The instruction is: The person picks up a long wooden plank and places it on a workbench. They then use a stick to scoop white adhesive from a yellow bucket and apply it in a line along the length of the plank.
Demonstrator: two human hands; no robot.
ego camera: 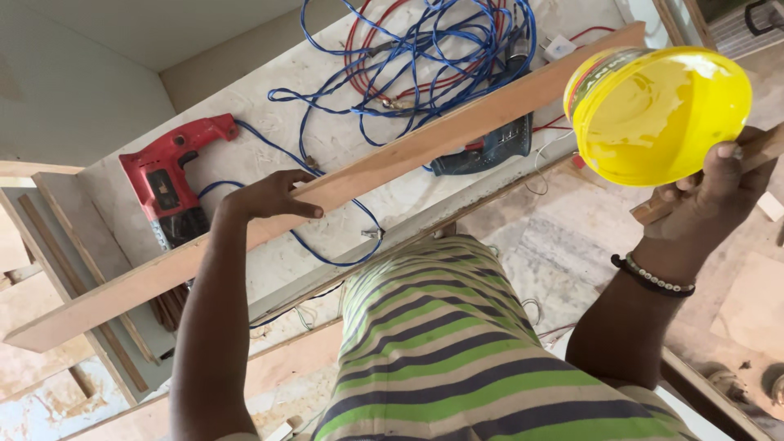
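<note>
A person's left hand rests fingers-down, gripping the edge of a long wooden plank. The right hand, raised, is closed around a yellow plastic tub (and a wooden stick). A red drill lies just beyond the left hand.

Pale plywood surface w/ dusty top; plain grey wall at left; wood offcuts on floor, bright daylight.
</note>
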